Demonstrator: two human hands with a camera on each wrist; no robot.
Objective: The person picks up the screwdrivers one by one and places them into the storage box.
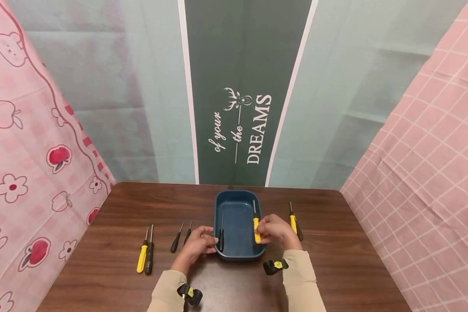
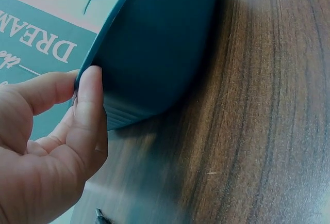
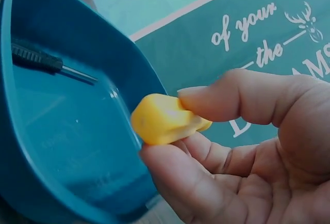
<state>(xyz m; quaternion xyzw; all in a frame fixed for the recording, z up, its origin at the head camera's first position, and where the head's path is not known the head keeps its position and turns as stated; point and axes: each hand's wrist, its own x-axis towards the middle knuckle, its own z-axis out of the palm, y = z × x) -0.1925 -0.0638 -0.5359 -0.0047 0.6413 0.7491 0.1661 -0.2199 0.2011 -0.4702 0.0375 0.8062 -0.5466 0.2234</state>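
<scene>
A blue rectangular tray (image 1: 238,255) stands on the table with a black-handled screwdriver (image 1: 221,236) lying along its left side. My left hand (image 1: 199,241) pinches the tray's left rim between thumb and fingers, seen close in the left wrist view. Over the tray's right side, my right hand (image 1: 274,229) holds a yellow-handled screwdriver (image 1: 256,225) by its handle, the shaft pointing away toward the far end. In the right wrist view the yellow handle's butt (image 3: 157,121) shows between thumb and fingers, above the tray's rim.
Left of the tray lie two small black screwdrivers (image 1: 175,242), one partly behind my left hand. Farther left, a yellow screwdriver (image 1: 142,258) rests beside a black one (image 1: 150,258). Past my right hand are another yellow screwdriver (image 1: 293,220) and a dark handle (image 1: 299,232). Curtains surround the wooden table (image 1: 343,268).
</scene>
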